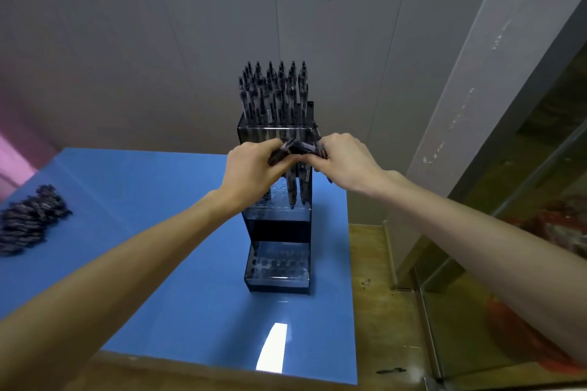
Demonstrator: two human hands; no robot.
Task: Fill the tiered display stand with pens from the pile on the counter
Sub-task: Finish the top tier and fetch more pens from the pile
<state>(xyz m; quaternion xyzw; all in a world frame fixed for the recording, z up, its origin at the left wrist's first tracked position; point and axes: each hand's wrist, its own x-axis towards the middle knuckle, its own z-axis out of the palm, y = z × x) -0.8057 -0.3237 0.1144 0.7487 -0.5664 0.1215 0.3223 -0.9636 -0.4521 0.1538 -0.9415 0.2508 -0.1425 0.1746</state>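
I saw left hand point(251, 168) and right hand point(341, 157) gripping dark pens point(293, 149) (count unclear) before black tiered acrylic stand point(279, 232), hiding middle tier.

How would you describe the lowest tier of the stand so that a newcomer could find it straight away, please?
On the blue counter stands a dark stepped display stand. Its bottom tier is the step nearest the viewer; unlike the pen-packed top tier and the part-filled middle one, its holes hold no pens.

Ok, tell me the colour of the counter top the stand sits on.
Blue: the counter top is a glossy, plain blue, seen in the head view.
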